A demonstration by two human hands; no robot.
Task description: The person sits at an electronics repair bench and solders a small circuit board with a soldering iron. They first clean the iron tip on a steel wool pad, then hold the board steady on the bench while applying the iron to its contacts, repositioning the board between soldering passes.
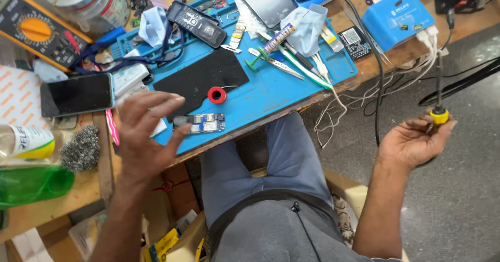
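My left hand (143, 132) hovers with fingers spread over the near edge of the blue work mat (271, 93), just left of a small blue circuit board (200, 122). It holds nothing. Off to the right of the bench, over the floor, my right hand (416, 139) grips a soldering iron (439, 113) by its yellow-and-black handle, tip pointing up and away. A red solder spool (216, 95) sits beside a black pad (200, 80) on the mat.
A dark smartphone (77, 94), a yellow multimeter (36, 28), a steel-wool ball (80, 148) and a green bottle (31, 185) lie left. Tweezers (284, 67), a flux tube (277, 37), a keypad phone (197, 22) and a blue box (397, 18) with cables fill the back.
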